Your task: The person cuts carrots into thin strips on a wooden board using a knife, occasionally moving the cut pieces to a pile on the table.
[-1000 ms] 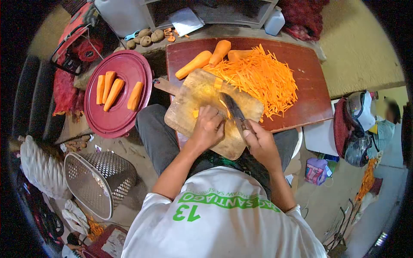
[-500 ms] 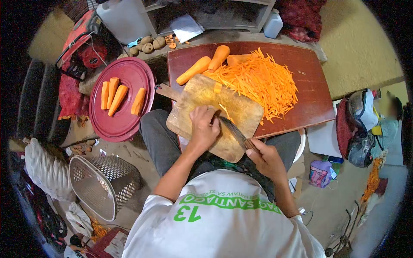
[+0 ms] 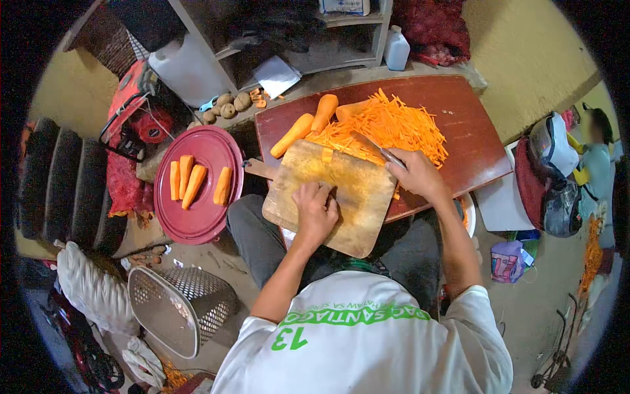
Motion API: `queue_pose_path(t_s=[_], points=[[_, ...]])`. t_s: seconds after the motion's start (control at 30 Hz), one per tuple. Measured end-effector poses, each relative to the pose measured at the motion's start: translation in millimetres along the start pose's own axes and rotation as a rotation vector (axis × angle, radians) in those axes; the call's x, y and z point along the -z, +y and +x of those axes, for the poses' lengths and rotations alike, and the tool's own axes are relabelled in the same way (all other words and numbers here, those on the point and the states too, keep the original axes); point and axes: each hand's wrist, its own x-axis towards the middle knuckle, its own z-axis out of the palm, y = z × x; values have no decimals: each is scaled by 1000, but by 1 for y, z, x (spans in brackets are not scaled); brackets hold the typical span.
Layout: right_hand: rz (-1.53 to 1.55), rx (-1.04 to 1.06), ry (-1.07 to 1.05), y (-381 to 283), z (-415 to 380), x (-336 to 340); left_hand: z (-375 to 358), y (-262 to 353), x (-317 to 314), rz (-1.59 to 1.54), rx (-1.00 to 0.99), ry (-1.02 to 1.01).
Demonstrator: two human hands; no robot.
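Note:
My right hand (image 3: pixel 420 176) grips a knife (image 3: pixel 373 146) by its handle, the blade over the near edge of the shredded carrot pile (image 3: pixel 407 128). On the wooden cutting board (image 3: pixel 361 217), my left hand (image 3: pixel 316 211) rests with its fingers curled down; whatever may be under them is hidden. A small carrot piece (image 3: pixel 327 155) lies near the board's far edge. Beyond the board are whole peeled carrots (image 3: pixel 292 135), touching the pile on the red tabletop (image 3: pixel 472 151).
Left of the board, several peeled carrots (image 3: pixel 193 187) lie on a round red lid (image 3: pixel 170 217). A perforated basket (image 3: pixel 164 308) lies tipped on the floor. Potatoes (image 3: pixel 228 110) and a white bottle (image 3: pixel 396 49) stand behind the table. At far right is another person (image 3: pixel 596 157).
My right hand has moved the knife from the middle of the board, up and away to the carrot pile. Carrot strips by the left fingers are gone from the board. The view has shifted.

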Motion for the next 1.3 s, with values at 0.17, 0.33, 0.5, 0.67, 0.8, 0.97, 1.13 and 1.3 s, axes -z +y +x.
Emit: queue_pose_path(t_s=[0.17,0.33,0.5,0.67,0.8,0.97,1.13,1.3], points=[[-184,188,184,-7,-44,-32,1,-8,-8,-109,36,84],[-342,233,166,-12,-71,-59,31,2,-6,-162,0,73],[-307,284,318,-6,-77,-74,76,21,-18,42,-204,-24],[-354,162,245,-11,-79,-86,119,13,-54,179,-237,-166],[-318,135,292,-13,-80,-94,128,-3,-68,344,-361,-34],[-301,117,287,-15,-80,-95,79,-22,-36,127,-228,83],[-246,110,271,-16,-70,-100,6,-18,12,107,-84,51],[-246,75,216,-26,-68,-96,-24,-21,17,23,-12,103]])
